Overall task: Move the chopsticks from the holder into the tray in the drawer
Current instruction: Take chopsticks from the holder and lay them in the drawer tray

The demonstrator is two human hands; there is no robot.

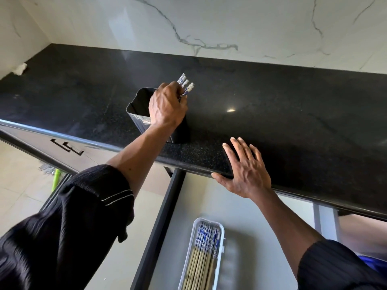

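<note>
Black speckled stone forms the counter where a person's left hand reaches over a dark holder; its fingers are closed around a small bunch of blue-and-white chopsticks, whose patterned ends stick up past the knuckles, at least 3 of them visible; how far their lower ends sit inside the holder cannot be told. The right hand lies flat on the counter's front edge, fingers spread and holding nothing; below it an open drawer carries a white tray already lined with more chopsticks of the same pattern, laid side by side; both arms wear dark ribbed sleeves; a white veined marble wall rises behind the counter.
</note>
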